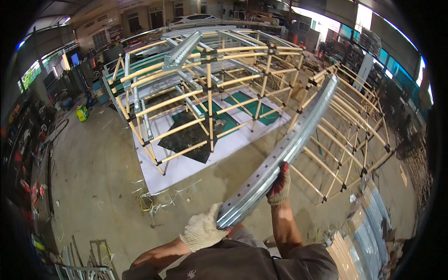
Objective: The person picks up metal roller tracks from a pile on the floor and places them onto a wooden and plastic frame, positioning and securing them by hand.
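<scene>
- Two-handed, holding metal beam (285,151)
- Curling fingers of left hand (203,227) under its near end
- Closing right hand (280,185) on its right side, hiding fingers partly underneath

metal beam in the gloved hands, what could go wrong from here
The far end of the metal beam juts toward the pipe frame on the right, so a swing might knock it. Left hand and right hand both hold the near half, so the far end could dip. Loose strands on the floor might snag a foot.

Pipe frame (210,109) ahead L of beam (280,151), 2nd frame (341,148) R
</scene>
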The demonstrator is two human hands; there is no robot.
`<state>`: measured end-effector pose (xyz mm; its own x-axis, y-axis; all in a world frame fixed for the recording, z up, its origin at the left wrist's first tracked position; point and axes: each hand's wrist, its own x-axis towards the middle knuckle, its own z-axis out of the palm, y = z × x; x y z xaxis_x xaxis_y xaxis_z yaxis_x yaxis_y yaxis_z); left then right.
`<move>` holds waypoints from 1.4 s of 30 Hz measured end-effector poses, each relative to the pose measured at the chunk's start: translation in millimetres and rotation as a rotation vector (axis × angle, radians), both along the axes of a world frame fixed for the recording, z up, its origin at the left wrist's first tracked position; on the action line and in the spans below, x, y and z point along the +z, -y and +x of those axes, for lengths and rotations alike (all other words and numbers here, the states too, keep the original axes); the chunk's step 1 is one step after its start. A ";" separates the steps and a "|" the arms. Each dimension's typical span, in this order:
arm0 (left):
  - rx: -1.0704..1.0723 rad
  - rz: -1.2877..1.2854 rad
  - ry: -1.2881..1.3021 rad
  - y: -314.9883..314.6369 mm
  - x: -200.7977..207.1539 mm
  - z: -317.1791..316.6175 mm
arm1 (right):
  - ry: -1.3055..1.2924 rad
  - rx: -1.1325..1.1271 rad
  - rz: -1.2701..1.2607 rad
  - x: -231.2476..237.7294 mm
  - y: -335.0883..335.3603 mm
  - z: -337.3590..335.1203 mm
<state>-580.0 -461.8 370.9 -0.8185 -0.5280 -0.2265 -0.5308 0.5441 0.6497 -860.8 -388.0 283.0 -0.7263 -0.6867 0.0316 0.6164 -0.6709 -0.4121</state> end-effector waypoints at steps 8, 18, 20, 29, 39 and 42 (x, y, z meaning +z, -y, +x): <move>0.287 0.106 -0.207 161.6 46.1 -84.3 | -0.223 0.433 0.000 91.5 272.7 -100.2; 0.405 -0.139 -0.371 334.5 114.2 -177.4 | -0.277 0.595 -0.090 150.9 540.8 -178.5; 0.411 -0.020 -0.439 377.7 105.9 -180.9 | -0.338 0.699 -0.006 175.9 549.6 -163.1; 0.447 0.619 -0.642 486.1 86.6 -225.3 | -0.527 0.607 0.388 177.5 630.7 -237.2; 0.431 0.959 -0.849 523.8 81.7 -238.4 | -0.523 0.598 0.240 222.4 627.3 -297.9; 0.334 1.111 -1.153 503.6 77.7 -267.4 | -0.701 0.683 0.093 225.2 596.9 -384.7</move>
